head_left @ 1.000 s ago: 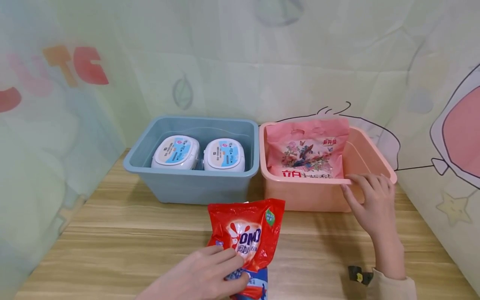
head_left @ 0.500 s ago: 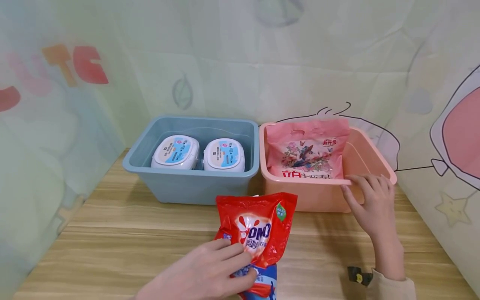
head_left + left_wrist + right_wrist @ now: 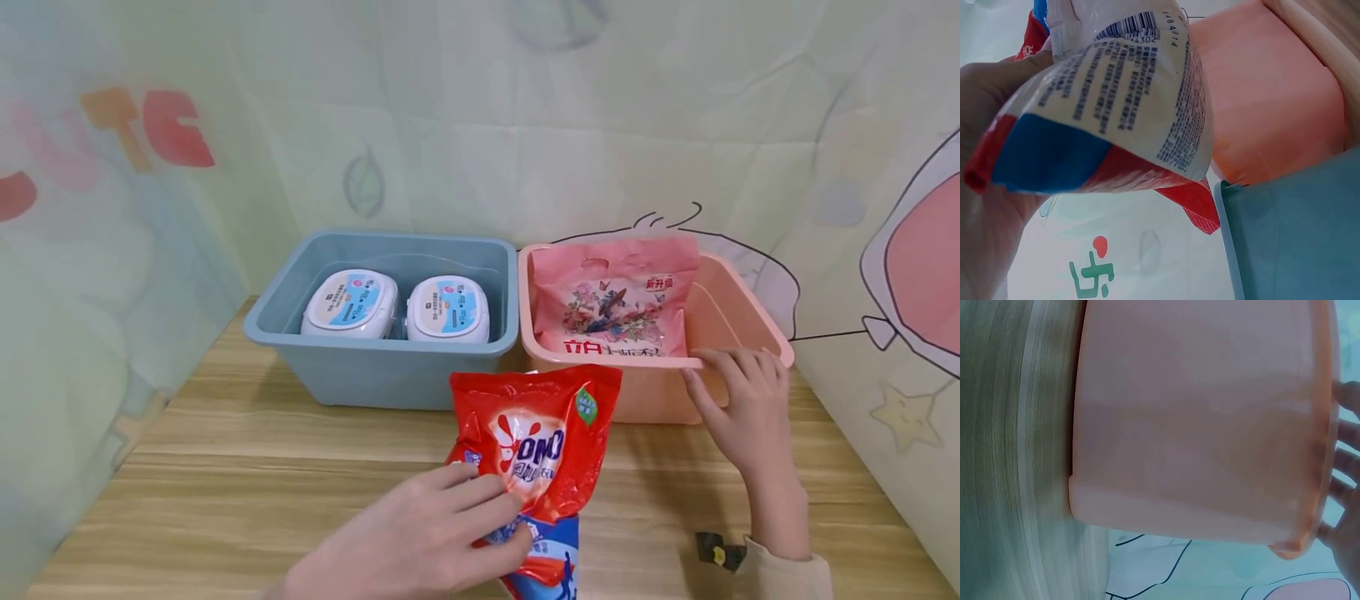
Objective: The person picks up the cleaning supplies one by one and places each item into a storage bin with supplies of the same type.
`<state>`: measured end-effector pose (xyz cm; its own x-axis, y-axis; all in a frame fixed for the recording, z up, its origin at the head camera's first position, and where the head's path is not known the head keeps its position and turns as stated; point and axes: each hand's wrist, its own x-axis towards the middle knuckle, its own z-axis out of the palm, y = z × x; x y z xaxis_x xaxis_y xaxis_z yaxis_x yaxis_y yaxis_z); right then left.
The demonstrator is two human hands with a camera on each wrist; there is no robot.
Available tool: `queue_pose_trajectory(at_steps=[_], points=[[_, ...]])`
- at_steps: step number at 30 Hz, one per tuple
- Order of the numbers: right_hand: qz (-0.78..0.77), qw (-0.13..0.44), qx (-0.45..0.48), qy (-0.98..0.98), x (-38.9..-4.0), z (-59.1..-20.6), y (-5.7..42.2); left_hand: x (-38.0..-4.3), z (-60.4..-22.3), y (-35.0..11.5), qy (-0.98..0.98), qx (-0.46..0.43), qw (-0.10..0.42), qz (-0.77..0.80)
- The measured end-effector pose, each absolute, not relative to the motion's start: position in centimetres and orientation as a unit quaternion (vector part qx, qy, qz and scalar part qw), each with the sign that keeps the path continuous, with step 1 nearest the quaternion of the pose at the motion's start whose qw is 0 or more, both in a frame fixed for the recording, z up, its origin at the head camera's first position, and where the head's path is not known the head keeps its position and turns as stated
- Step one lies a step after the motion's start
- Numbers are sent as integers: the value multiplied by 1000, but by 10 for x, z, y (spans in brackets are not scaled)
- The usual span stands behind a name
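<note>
In the head view my left hand (image 3: 427,525) grips a red and blue bag of OMO laundry powder (image 3: 536,442) by its left side, in front of the two bins. The left wrist view shows the bag's white printed back (image 3: 1129,94), with the thumb along its edge. My right hand (image 3: 746,408) holds the front rim of a pink plastic bin (image 3: 600,392) near its right corner, fingers over the edge. Inside that bin a pink laundry bag (image 3: 615,300) with flower and bird print stands upright. The right wrist view shows the bin's outer wall (image 3: 1197,425) and the fingertips at its rim.
To the left of the pink bin, side by side with it, stands a blue bin (image 3: 390,375). It contains two white lidded tubs, a left one (image 3: 352,304) and a right one (image 3: 447,308). A small black item (image 3: 720,550) lies by the right sleeve. Printed cloth (image 3: 450,125) hangs behind.
My left hand has carried the OMO bag to the right and up, toward the pink bin, so its top now overlaps that bin's front wall. The right hand has stayed at the rim.
</note>
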<state>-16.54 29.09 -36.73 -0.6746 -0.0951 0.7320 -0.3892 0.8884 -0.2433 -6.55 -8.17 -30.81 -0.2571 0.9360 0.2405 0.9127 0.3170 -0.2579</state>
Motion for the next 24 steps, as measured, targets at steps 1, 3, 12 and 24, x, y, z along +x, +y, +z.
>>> queue_pose_trajectory(at_steps=[1, 3, 12, 24], points=[[193, 379, 134, -895, -165, -367, 291, -65, -307, -81, -792, -583, 179, 33], [192, 376, 131, -897, -165, -367, 290, -65, -306, -80, -792, -581, 182, 34], [194, 377, 134, -896, -165, -366, 290, -68, -302, -75, -789, -581, 199, 21], [196, 363, 125, -902, -163, -365, 289, -74, -298, -66, -763, -584, 278, 4]])
